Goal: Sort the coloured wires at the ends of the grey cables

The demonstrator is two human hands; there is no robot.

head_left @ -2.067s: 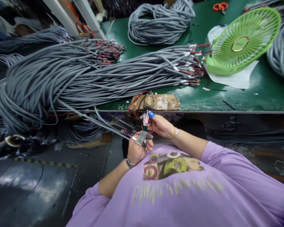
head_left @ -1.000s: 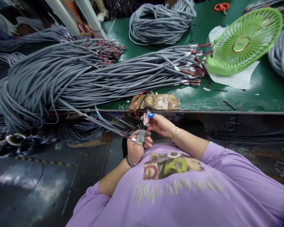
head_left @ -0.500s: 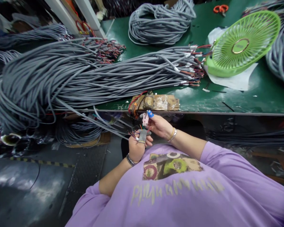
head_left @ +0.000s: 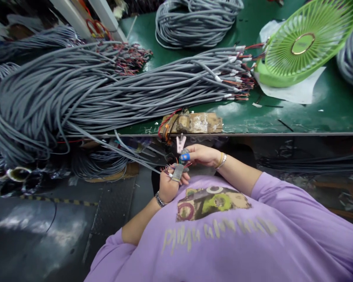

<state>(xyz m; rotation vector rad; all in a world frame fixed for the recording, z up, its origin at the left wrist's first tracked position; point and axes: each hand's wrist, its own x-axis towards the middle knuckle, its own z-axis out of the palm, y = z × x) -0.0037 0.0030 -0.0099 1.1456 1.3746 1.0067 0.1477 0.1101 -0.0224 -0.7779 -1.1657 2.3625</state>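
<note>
My left hand (head_left: 168, 186) is closed around the end of a grey cable (head_left: 126, 156), with thin coloured wires (head_left: 179, 161) fanning out above a grey taped thumb. My right hand (head_left: 202, 155) sits just right of it, holding a small pink connector (head_left: 180, 142) between the fingers; one fingertip wears a blue cap. The fingertips of that hand touch the coloured wire ends. Both hands work just below the front edge of the green table (head_left: 297, 117). The cable runs left toward the big grey bundle (head_left: 85, 94).
A taped brown block (head_left: 194, 123) with red and black wires sits on the table edge above my hands. A green fan (head_left: 306, 43) lies on white paper at the right. More coils (head_left: 194, 19) lie at the back. Dark floor (head_left: 47, 231) lies at the left.
My right hand has dropped closer to the left hand, bringing the blue-capped finger down onto the wire ends; the pink connector now points up. The view tilted slightly.
</note>
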